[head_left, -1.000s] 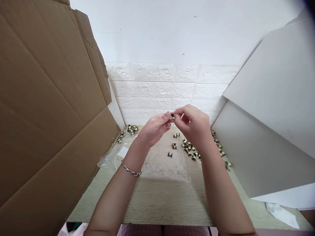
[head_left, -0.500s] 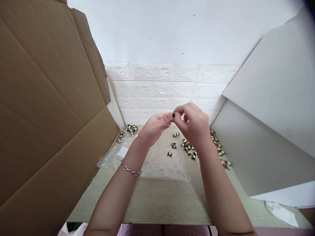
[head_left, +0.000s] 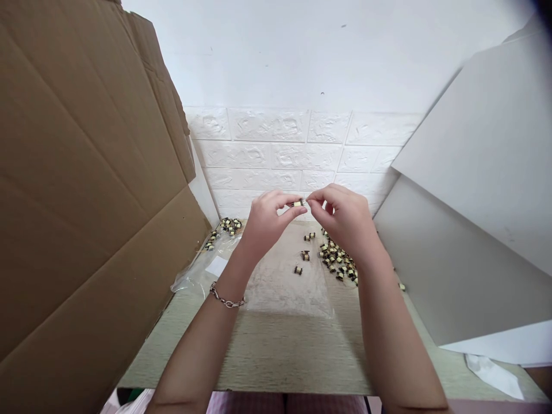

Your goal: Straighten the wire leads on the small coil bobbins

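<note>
Raised above the table, my left hand (head_left: 271, 221) pinches a small transformer (head_left: 297, 203) between thumb and fingers. The transformer has a yellow-taped body and a dark end with thin pins that points right. Close beside those pins is my right hand (head_left: 342, 215), thumb and forefinger pressed together. Whatever its fingertips hold is too small to make out. Below the hands, a few loose transformers (head_left: 305, 256) lie on a clear plastic bag (head_left: 284, 296). A larger heap of transformers (head_left: 334, 257) sits to the right, partly hidden by my right hand and forearm.
More transformers (head_left: 230, 226) are grouped at the back left near crumpled plastic and a white paper slip (head_left: 216, 265). A cardboard sheet (head_left: 95, 190) walls the left side, white panels (head_left: 466, 241) the right. A white brick-pattern wall (head_left: 276, 152) stands behind the table (head_left: 293, 351).
My left hand has turned, so the transformer's yellow side now shows between thumb and fingers. My right hand has shifted slightly right, and its fingertips are now by the pins.
</note>
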Demonstrator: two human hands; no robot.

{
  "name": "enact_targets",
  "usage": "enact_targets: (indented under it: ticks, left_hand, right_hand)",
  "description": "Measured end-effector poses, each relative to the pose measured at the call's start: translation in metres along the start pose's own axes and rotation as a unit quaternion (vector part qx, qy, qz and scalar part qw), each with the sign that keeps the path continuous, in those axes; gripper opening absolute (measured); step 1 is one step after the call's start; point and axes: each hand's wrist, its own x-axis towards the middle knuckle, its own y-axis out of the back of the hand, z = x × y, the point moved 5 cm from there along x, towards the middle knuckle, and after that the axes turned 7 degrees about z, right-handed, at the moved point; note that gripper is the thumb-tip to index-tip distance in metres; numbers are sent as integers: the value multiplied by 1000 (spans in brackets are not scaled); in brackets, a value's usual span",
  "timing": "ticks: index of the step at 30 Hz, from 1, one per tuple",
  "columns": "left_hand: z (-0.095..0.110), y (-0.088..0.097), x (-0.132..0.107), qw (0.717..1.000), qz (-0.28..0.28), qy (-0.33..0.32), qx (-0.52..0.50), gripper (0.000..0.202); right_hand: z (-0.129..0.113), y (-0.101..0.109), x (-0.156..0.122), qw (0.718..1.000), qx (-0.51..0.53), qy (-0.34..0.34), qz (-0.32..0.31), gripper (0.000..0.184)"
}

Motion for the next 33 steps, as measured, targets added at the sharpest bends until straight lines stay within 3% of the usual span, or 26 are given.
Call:
enact_targets:
  ticks: [3, 7, 16, 26, 33]
  left_hand:
    - [8, 1, -4, 974, 95, -107, 174, 21]
    - [12, -2, -9, 935, 172, -184, 249, 21]
    - [17, -1, -14, 900, 232, -218, 297, 19]
    - [22, 0, -15, 888, 220, -222, 337, 19]
    - [19, -2, -11, 921, 133, -195, 310, 20]
  right_hand:
    - [3, -2, -1, 1000, -5, -19, 7, 9]
    - [3, -4, -1, 1000, -3, -26, 16, 7]
    - [0, -6, -1, 999, 12, -31, 23, 6]
    - [-5, -7, 0, 1000, 7, -7, 20, 7]
    - [-1, -7, -1, 999, 23, 14, 21, 8]
